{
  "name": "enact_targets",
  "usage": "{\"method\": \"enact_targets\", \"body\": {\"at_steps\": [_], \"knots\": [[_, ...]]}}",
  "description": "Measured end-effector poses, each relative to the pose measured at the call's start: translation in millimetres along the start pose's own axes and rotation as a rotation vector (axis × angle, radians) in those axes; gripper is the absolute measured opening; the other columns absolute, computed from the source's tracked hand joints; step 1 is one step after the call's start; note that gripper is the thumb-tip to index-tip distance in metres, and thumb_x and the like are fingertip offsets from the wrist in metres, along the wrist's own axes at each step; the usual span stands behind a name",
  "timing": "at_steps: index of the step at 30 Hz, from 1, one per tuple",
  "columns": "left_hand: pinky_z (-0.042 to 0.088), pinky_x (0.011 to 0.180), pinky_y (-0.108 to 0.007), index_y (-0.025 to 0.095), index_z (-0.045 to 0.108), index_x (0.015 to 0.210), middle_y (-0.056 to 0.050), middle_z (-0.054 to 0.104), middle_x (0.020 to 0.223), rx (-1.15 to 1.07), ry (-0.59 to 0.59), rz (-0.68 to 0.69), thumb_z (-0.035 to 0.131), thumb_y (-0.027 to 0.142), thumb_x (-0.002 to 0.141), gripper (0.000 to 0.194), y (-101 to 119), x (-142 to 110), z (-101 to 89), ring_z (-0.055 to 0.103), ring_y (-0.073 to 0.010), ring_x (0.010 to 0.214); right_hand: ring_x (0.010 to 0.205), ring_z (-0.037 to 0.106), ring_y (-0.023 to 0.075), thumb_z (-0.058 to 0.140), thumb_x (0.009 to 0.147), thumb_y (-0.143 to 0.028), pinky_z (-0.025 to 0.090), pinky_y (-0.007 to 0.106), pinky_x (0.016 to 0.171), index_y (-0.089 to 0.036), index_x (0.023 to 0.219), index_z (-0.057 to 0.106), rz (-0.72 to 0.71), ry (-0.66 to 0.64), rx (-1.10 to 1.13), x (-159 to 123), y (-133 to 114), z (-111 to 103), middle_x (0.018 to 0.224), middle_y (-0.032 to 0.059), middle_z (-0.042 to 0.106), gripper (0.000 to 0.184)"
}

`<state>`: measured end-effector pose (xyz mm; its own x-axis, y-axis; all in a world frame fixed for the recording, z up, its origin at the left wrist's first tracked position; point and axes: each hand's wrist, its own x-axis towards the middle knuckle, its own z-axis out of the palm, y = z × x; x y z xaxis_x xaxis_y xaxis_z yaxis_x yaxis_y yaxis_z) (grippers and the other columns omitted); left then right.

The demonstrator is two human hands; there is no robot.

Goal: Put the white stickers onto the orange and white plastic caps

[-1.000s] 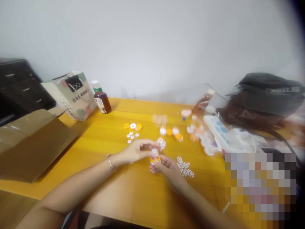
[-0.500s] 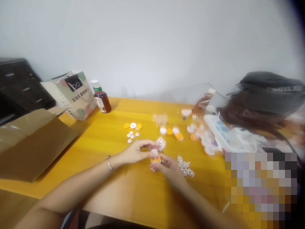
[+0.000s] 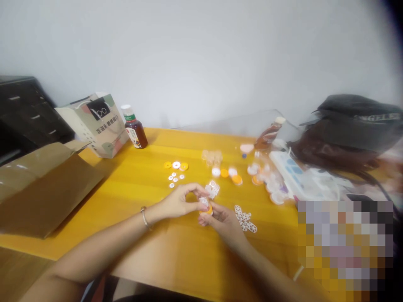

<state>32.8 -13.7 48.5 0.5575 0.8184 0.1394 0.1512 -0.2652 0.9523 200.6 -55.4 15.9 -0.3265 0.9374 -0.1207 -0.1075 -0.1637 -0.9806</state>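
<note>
Above the middle of the yellow table (image 3: 151,247), my two hands meet. My right hand (image 3: 225,222) is closed around a small orange round piece (image 3: 206,212), thumb in front. My left hand (image 3: 182,201) pinches a small white patterned piece (image 3: 203,201) at the top of the orange one, thumb and fingertips touching it. Blur and fingers hide how the two pieces join. Just behind the hands lies a cluster of white ring-like pieces (image 3: 212,189). White cut-out pieces (image 3: 245,219) lie in a pile to the right of my right hand.
Orange and white discs (image 3: 176,165) and small white buttons (image 3: 175,179) lie at left. More discs (image 3: 233,172) and clear cups (image 3: 212,157) are further back. A brown bottle (image 3: 136,133), paper bag (image 3: 105,126) and cardboard box (image 3: 47,188) stand left; a black bag (image 3: 349,126) is right.
My left thumb and fingertips have shifted slightly down on the white piece, closer to the orange one. My right hand has hardly moved.
</note>
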Motion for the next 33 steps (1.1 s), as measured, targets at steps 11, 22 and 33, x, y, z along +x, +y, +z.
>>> {"method": "enact_targets", "body": {"at_steps": [11,22,33], "knots": [[0.040,0.074,-0.027,0.014,0.055,0.085,-0.001,0.057,0.079,-0.043,0.099,-0.017,0.069,0.027,0.068,0.026,-5.6,2.0,8.9,0.052,-0.0120,0.075,0.066,0.056,0.0125,0.068,0.067,-0.032,0.048,0.026,0.065,-0.020,0.088,0.063,-0.047,0.049,-0.004,0.2,-0.8,1.3,0.072,-0.0017,0.062,0.024],[0.041,0.082,-0.029,0.015,0.062,0.096,-0.003,0.061,0.085,-0.053,0.001,-0.019,0.070,0.022,0.068,0.030,-4.0,2.6,-2.4,0.055,-0.0142,0.084,0.058,0.058,0.0128,0.068,0.066,-0.038,0.050,0.027,0.061,-0.017,0.083,0.064,0.018,0.014,-0.039,-0.7,-2.2,-0.2,0.064,-0.0004,0.064,0.027],[0.044,0.084,-0.032,0.016,0.061,0.103,-0.007,0.062,0.096,-0.177,0.005,-0.015,0.063,0.023,0.076,0.027,-10.4,1.4,-2.2,0.058,-0.0150,0.088,0.055,0.059,0.0121,0.070,0.064,-0.039,0.050,0.027,0.060,-0.017,0.076,0.063,0.053,0.009,0.023,1.4,-2.2,-1.3,0.061,-0.0007,0.064,0.026]]}}
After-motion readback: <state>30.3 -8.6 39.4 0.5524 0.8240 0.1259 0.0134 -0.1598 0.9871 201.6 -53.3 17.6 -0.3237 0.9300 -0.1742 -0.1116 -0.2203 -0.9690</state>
